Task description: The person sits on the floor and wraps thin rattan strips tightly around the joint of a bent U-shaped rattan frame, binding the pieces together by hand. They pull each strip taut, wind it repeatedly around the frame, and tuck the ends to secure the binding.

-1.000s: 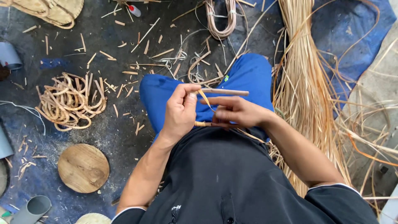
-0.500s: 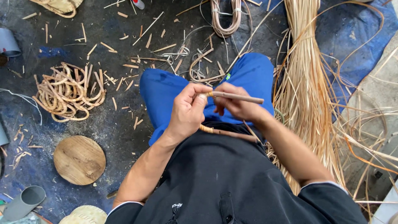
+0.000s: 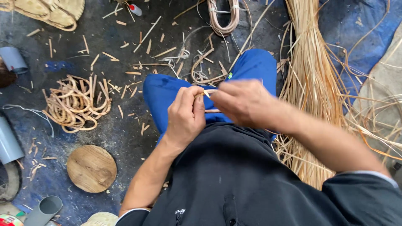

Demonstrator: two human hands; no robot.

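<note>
At the centre of the frame the left hand [image 3: 186, 115] and the right hand [image 3: 243, 102] meet over the blue trousers [image 3: 167, 90], both pinched on a short rattan stick [image 3: 208, 93]. The left hand's fingers curl closed around its near end; the right hand, blurred, is clenched over the other end, and only a pale tip and a short length below it show between the two. The step in hand looks like working the stick's end — trimming, splitting or bending it; no tool can be made out. The next move seems to call for a firm left-hand hold while the right does the fine work, close to the fingertips.

A pile of curled rattan offcuts [image 3: 77, 104] lies at middle left, a round wooden disc [image 3: 92, 168] at lower left, a long bundle of rattan strips [image 3: 312, 79] runs down the right — and a looped coil [image 3: 224, 16] sits at top centre.
</note>
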